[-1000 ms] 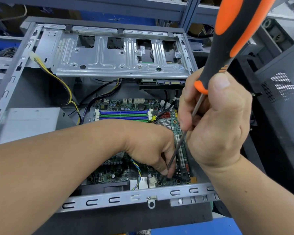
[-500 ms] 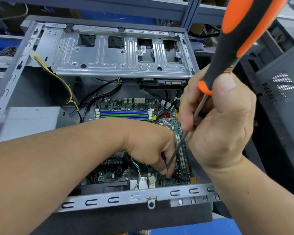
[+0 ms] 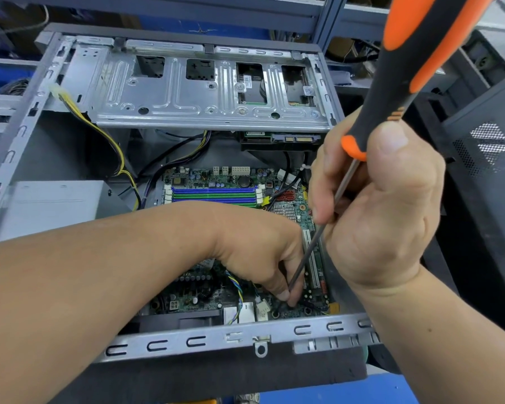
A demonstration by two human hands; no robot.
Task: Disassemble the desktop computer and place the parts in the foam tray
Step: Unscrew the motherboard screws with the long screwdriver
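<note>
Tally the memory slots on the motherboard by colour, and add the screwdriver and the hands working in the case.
Blue memory slots: 2
Green memory slots: 2
Screwdriver: 1, gripped by the right hand
Hands: 2, the left hand pinching the shaft near its tip
Total: 7

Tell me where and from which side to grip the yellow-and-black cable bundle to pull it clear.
Grip the yellow-and-black cable bundle on its free arc between the white plug and the motherboard, coming from above. There it hangs exposed; lower down it tucks behind other cables.
</note>
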